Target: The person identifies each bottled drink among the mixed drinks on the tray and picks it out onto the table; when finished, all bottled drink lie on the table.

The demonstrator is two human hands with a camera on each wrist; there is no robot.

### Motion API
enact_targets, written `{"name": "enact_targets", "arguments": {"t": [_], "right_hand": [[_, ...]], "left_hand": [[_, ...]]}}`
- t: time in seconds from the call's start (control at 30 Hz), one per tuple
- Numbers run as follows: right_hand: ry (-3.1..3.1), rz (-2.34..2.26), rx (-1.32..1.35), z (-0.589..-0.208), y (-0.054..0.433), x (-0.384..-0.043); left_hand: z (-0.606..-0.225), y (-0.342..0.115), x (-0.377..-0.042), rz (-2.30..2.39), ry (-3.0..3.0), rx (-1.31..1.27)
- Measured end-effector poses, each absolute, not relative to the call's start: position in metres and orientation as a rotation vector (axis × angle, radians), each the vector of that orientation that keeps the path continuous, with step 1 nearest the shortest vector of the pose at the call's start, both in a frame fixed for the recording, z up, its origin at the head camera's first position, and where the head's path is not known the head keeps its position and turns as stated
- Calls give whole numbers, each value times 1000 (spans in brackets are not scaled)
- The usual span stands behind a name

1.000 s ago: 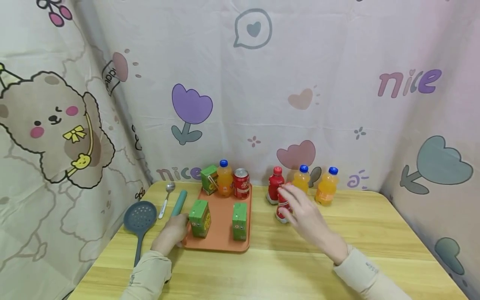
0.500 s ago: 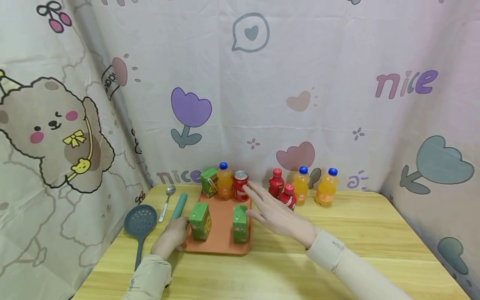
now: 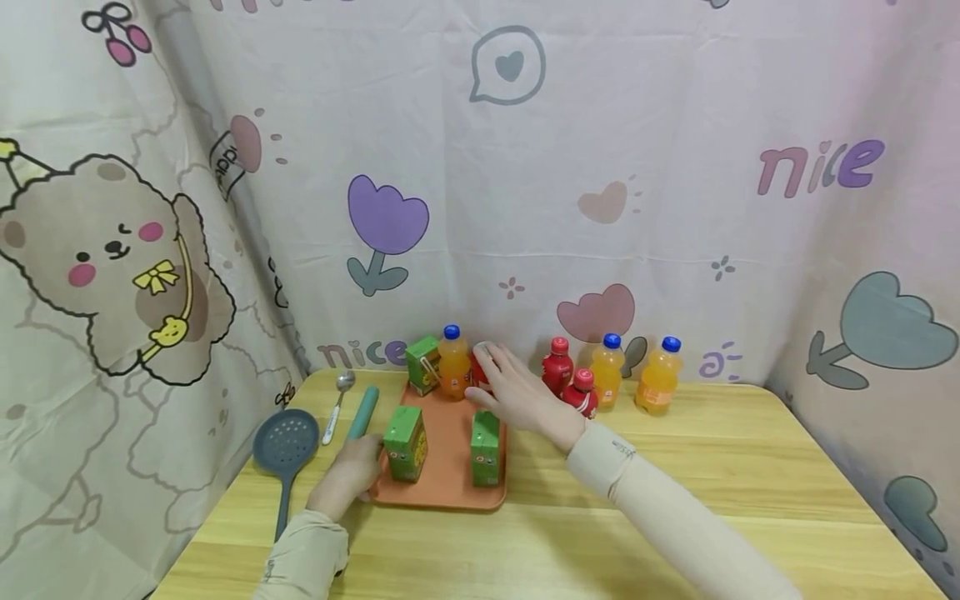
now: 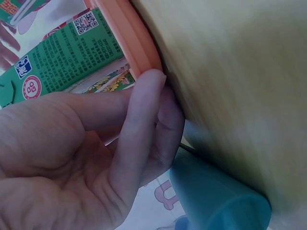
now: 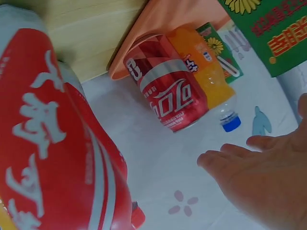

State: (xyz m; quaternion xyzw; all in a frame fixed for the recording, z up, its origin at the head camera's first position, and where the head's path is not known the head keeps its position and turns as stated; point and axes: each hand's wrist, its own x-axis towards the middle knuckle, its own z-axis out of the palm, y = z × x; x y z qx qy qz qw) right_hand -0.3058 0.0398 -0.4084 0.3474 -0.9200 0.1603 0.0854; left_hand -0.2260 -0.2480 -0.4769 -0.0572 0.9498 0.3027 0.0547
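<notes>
My left hand (image 3: 347, 477) grips the near left corner of the orange tray (image 3: 448, 446), its fingers curled at the rim in the left wrist view. Fingers extended, my right hand (image 3: 517, 396) reaches over the tray's back right corner and partly hides a red soda can (image 5: 168, 84). The right wrist view has the can standing near these fingers, with a gap between. Beside the can stand an orange drink bottle (image 3: 453, 371) and a green juice box (image 3: 422, 367). Two more green boxes stand at the front, one left (image 3: 405, 446) and one right (image 3: 486, 454).
Right of the tray stand two red bottles (image 3: 557, 367) and two orange drink bottles (image 3: 657, 379). On the left lie a grey slotted skimmer (image 3: 286, 442), a spoon (image 3: 334, 408) and a teal handle (image 3: 363, 412). A printed curtain (image 3: 480, 208) closes off the back.
My right hand has moved left from the front red bottle to the can at the tray's back, leaving that bottle standing. My left hand stays at the tray corner.
</notes>
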Motion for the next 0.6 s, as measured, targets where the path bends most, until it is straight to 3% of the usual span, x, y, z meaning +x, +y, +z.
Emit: {"name": "enact_targets", "arguments": {"t": [0.6], "right_hand": [[-2879, 331, 838, -408, 5, -352]], "left_hand": [[-479, -251, -229, 962, 2853, -206]]}}
